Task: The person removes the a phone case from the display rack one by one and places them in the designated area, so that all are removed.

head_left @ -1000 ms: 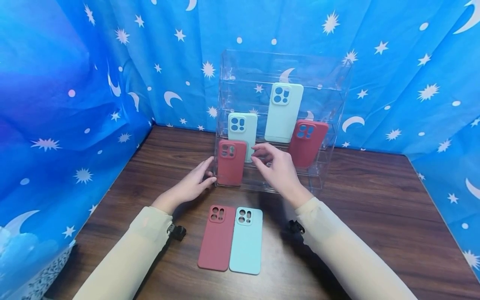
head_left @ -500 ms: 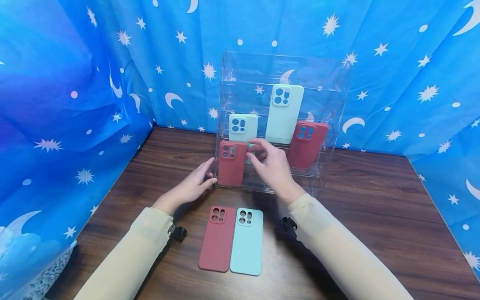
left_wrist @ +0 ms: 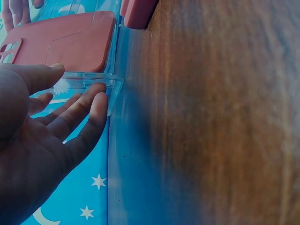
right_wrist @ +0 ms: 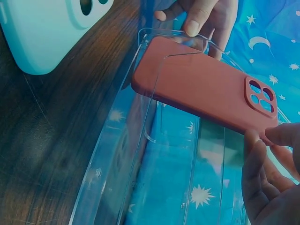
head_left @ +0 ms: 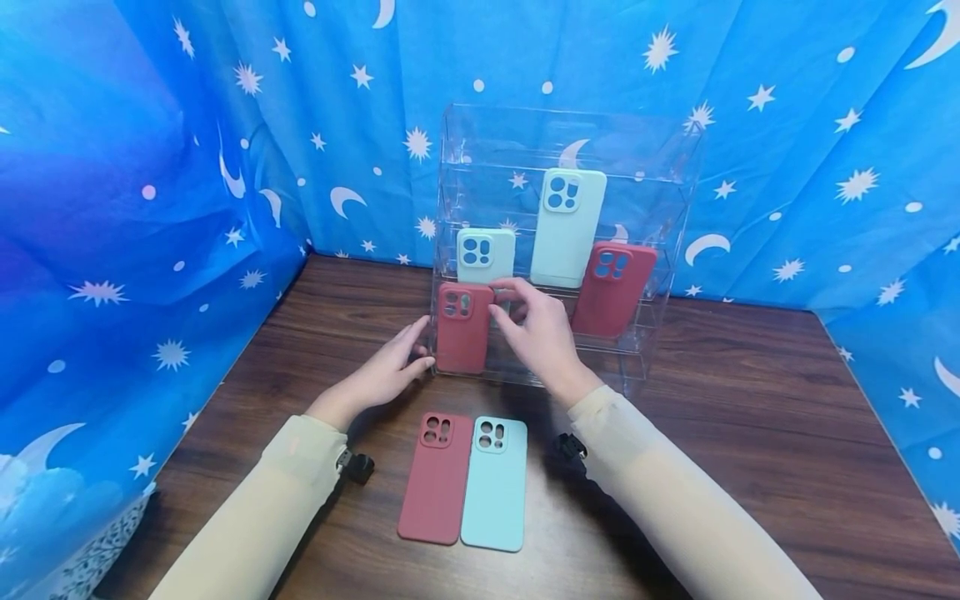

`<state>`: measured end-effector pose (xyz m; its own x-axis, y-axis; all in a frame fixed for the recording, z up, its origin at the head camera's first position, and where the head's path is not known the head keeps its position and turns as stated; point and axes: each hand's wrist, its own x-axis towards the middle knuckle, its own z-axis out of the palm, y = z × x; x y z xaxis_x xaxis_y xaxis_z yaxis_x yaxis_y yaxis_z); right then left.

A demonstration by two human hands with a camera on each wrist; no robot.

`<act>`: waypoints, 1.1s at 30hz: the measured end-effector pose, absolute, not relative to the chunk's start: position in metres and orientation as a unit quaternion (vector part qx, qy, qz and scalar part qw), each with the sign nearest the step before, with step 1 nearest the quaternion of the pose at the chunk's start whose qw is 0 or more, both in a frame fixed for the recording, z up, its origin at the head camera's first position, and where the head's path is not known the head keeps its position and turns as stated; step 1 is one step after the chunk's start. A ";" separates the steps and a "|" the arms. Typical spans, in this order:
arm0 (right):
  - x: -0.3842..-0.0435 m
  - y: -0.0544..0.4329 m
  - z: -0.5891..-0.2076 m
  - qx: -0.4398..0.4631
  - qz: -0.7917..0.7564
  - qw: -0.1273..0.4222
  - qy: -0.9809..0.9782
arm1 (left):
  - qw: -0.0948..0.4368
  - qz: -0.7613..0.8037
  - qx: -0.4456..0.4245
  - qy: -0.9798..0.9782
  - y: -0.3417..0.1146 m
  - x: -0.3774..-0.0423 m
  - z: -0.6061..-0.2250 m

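A clear tiered display stand [head_left: 502, 137] holds upright phone cases. In its lowest front row, at the left end, stands a red phone case [head_left: 462, 337]. My right hand [head_left: 540, 329] pinches the case's upper right edge between thumb and fingers, as the right wrist view shows near its camera cutouts [right_wrist: 260, 96]. My left hand [head_left: 386, 367] touches the stand's left side, thumb at the front corner and fingers [left_wrist: 84, 112] nearly straight along the side panel. Behind the red case, a mint phone case [head_left: 486, 254] is partly hidden by it and my right hand.
Higher in the stand sits another mint phone case [head_left: 570, 237], with a tilted red phone case [head_left: 615, 292] to its right. Flat on the wooden table [head_left: 750, 417], side by side, lie a red case [head_left: 435, 492] and a mint case [head_left: 495, 496]. A starry blue curtain [head_left: 360, 125] hangs behind.
My right hand has moved left from in front of the mint case to the red case's upper right edge and pinches it. The left hand stays at the stand's side.
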<state>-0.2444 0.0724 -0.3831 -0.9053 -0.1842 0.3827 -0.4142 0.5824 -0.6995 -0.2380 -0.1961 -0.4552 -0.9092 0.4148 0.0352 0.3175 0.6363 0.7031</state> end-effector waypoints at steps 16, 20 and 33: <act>-0.243 0.069 -0.387 0.182 0.449 0.137 -0.864 | 0.067 0.386 0.200 0.898 -0.197 -0.236 -0.454; -0.241 0.069 -0.387 0.177 0.459 0.128 -0.861 | 0.071 0.386 0.199 0.898 -0.197 -0.236 -0.454; -0.238 0.072 -0.389 0.182 0.473 0.128 -0.852 | 0.071 0.385 0.196 0.899 -0.195 -0.236 -0.453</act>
<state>-0.2384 0.0717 -0.3894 -0.9007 -0.1887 0.3912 -0.4318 0.4863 -0.7596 -0.2362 -0.1955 -0.4534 -0.9132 0.4068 0.0235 0.2977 0.6267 0.7201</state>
